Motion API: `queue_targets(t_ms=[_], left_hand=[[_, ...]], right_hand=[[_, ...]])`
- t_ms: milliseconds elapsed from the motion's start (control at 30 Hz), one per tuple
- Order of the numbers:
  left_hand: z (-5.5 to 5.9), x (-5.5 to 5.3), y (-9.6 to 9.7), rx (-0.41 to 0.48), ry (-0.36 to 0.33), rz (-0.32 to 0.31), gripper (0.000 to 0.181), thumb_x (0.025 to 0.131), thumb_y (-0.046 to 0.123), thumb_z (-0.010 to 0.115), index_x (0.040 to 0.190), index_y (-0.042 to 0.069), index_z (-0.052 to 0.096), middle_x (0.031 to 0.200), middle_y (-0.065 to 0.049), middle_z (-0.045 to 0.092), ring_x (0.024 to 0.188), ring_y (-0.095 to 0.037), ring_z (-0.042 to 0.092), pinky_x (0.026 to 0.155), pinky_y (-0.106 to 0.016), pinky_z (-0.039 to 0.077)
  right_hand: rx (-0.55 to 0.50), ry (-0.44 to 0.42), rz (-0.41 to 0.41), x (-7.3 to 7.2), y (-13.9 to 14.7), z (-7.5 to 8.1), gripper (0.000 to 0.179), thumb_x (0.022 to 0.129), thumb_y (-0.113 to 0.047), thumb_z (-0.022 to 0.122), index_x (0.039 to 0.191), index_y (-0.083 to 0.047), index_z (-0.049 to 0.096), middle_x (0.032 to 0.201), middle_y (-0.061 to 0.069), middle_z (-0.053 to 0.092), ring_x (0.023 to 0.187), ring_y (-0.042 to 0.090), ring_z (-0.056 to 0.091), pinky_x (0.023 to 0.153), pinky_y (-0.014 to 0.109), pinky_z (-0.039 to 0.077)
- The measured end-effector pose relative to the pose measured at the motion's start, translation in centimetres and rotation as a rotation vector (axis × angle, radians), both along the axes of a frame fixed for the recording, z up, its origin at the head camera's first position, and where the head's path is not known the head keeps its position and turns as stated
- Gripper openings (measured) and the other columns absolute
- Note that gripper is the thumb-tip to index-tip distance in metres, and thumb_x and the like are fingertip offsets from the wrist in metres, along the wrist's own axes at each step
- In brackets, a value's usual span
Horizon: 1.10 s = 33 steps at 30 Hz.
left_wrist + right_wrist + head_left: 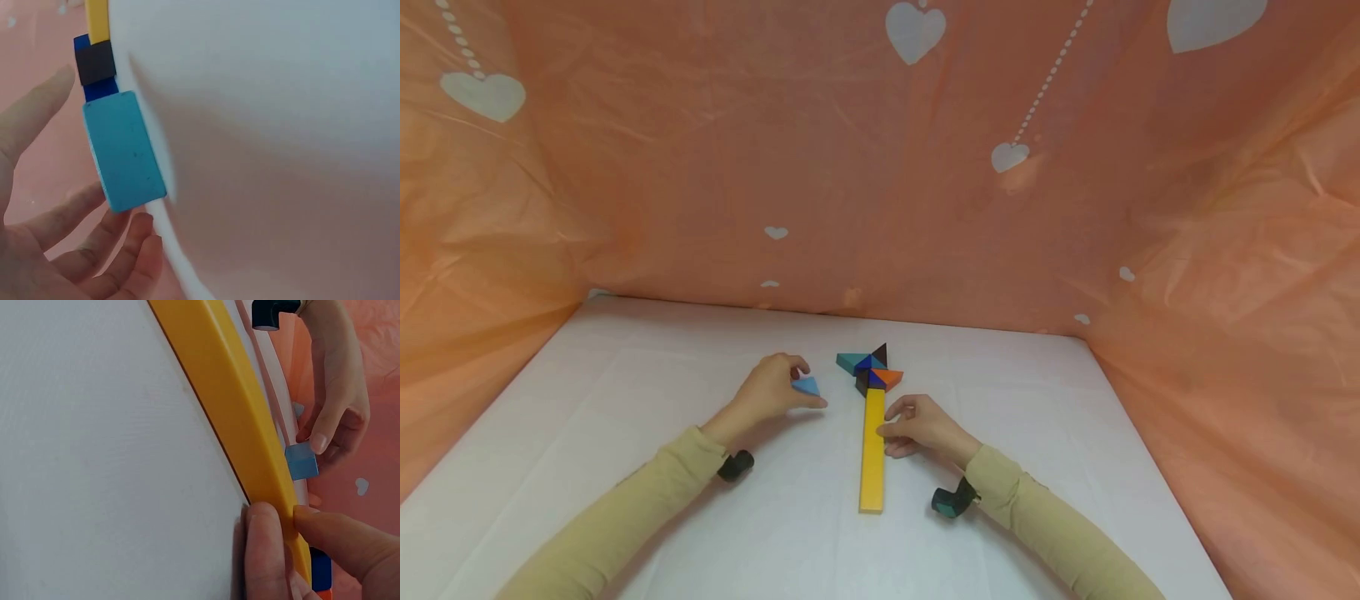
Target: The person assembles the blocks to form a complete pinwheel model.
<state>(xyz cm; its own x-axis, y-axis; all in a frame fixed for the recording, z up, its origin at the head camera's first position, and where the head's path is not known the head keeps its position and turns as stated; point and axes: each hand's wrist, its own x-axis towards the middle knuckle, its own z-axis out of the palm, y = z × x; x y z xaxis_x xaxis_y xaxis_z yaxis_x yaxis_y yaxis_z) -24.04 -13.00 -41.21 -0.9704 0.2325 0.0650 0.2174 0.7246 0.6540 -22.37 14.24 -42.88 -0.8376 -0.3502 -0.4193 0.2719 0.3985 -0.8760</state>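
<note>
In the head view my left hand [773, 387] is around a light blue triangular block [806, 386], left of the assembled blocks. In the left wrist view the thumb stands apart from the block [125, 150], and the fingertips are right at its lower end. My right hand [927, 427] touches the right edge of a long yellow bar [872, 454] near its middle. One fingertip rests on top of the bar [237, 394] and another lies along its side in the right wrist view. At the bar's far end sit dark blue triangles [877, 378].
Around the dark blue pieces are a teal block [851, 361], an orange block [892, 377] and dark brown blocks [881, 354]. A white cloth covers the table [647, 350]. Orange sheets with white hearts [916, 32] hang behind and at both sides.
</note>
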Motion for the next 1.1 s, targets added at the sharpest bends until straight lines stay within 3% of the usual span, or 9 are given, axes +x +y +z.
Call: queue_targets(t_ms=[267, 500, 667, 767, 867, 1100], left_hand=[[-0.9, -0.1, 0.4, 0.034, 0.022, -0.016, 0.036, 0.069, 0.025, 0.087, 0.091, 0.004, 0.067, 0.085, -0.006, 0.063, 0.077, -0.021, 0.055, 0.069, -0.035, 0.051], [-1.1, -0.2, 0.3, 0.124, -0.042, -0.105, 0.041, 0.072, 0.011, 0.084, 0.108, -0.001, 0.067, 0.104, -0.011, 0.063, 0.092, -0.024, 0.057, 0.085, -0.040, 0.052], [-0.7, 0.0, -0.1, 0.192, -0.100, -0.146, 0.058, 0.072, 0.000, 0.081, 0.125, -0.003, 0.057, 0.124, -0.020, 0.057, 0.109, -0.034, 0.055, 0.097, -0.045, 0.046], [-0.7, 0.0, -0.3, 0.229, -0.152, -0.110, 0.071, 0.071, 0.003, 0.083, 0.133, -0.004, 0.049, 0.131, -0.023, 0.051, 0.115, -0.038, 0.053, 0.098, -0.046, 0.045], [-0.8, 0.2, -0.2, 0.259, -0.198, -0.029, 0.077, 0.069, 0.009, 0.086, 0.134, -0.003, 0.047, 0.132, -0.022, 0.051, 0.116, -0.038, 0.053, 0.096, -0.045, 0.047], [-1.0, 0.5, 0.0, 0.251, -0.180, 0.062, 0.070, 0.066, 0.009, 0.087, 0.127, -0.006, 0.055, 0.117, -0.018, 0.060, 0.096, -0.029, 0.057, 0.079, -0.036, 0.053]], right_hand=[[-0.011, 0.003, 0.011, 0.2, -0.1, 0.1, 0.037, 0.084, -0.019, 0.075, 0.109, 0.001, 0.057, 0.081, 0.015, 0.067, 0.065, 0.024, 0.069, 0.064, 0.030, 0.057], [-0.017, 0.002, 0.012, 0.2, -0.2, 0.1, 0.036, 0.084, -0.018, 0.075, 0.108, 0.002, 0.057, 0.080, 0.015, 0.067, 0.065, 0.024, 0.069, 0.064, 0.030, 0.057], [-0.012, 0.001, 0.011, 0.1, -0.2, 0.1, 0.036, 0.083, -0.018, 0.075, 0.108, 0.002, 0.057, 0.080, 0.015, 0.067, 0.065, 0.024, 0.069, 0.064, 0.030, 0.057], [-0.008, 0.002, 0.007, 0.1, -0.2, 0.1, 0.037, 0.083, -0.018, 0.075, 0.108, 0.002, 0.057, 0.079, 0.015, 0.067, 0.065, 0.024, 0.069, 0.064, 0.030, 0.057], [-0.006, 0.002, 0.005, 0.1, -0.2, 0.1, 0.037, 0.083, -0.018, 0.075, 0.109, 0.002, 0.057, 0.079, 0.015, 0.066, 0.065, 0.024, 0.069, 0.064, 0.030, 0.057], [-0.008, -0.001, 0.002, 0.1, -0.3, 0.0, 0.037, 0.083, -0.018, 0.076, 0.108, 0.001, 0.057, 0.079, 0.015, 0.067, 0.064, 0.024, 0.069, 0.064, 0.029, 0.057]])
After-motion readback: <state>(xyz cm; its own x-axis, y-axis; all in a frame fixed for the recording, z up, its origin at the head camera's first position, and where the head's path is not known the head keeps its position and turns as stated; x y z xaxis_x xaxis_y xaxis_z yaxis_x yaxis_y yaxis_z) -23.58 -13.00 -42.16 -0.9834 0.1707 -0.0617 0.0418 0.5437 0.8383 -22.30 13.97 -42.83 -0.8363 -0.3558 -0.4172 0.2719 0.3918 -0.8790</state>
